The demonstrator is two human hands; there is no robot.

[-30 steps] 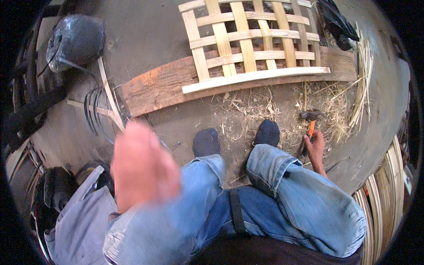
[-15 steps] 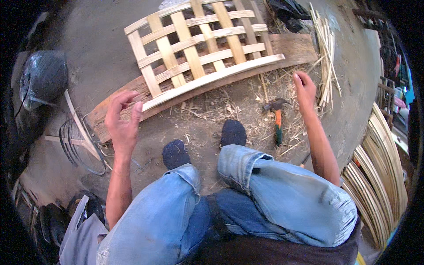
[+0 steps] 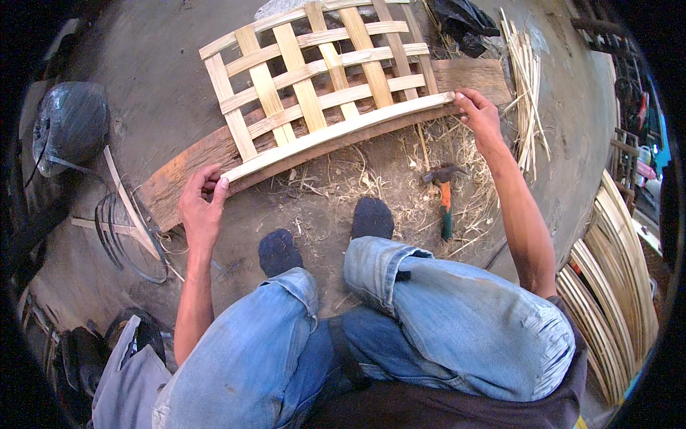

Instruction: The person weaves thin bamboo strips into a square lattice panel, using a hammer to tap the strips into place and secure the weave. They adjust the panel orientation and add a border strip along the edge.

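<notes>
Two hands grip the near edge of a woven bamboo lattice [image 3: 321, 79], a pale panel of flat, smooth strips crossed over and under into open squares, lying toward twelve o'clock. Its front edge is a thicker, bowed pale strip that rests along a rough brown wooden plank [image 3: 179, 179], worn and reddish at the nine o'clock end. The left hand [image 3: 201, 207], at about nine o'clock from the feet, has its fingers curled over the strip's left end, thumb beside it, closed on the strip. The right hand [image 3: 480, 118], toward two o'clock, pinches the strip's right end between bent fingers and thumb. A hammer [image 3: 443, 196] with a dark metal head and an orange and green handle lies on straw litter at three o'clock of the dark-socked feet. Curved bamboo slats [image 3: 614, 286] stack at four o'clock; a black plastic bag [image 3: 68, 121] sits at ten.
</notes>
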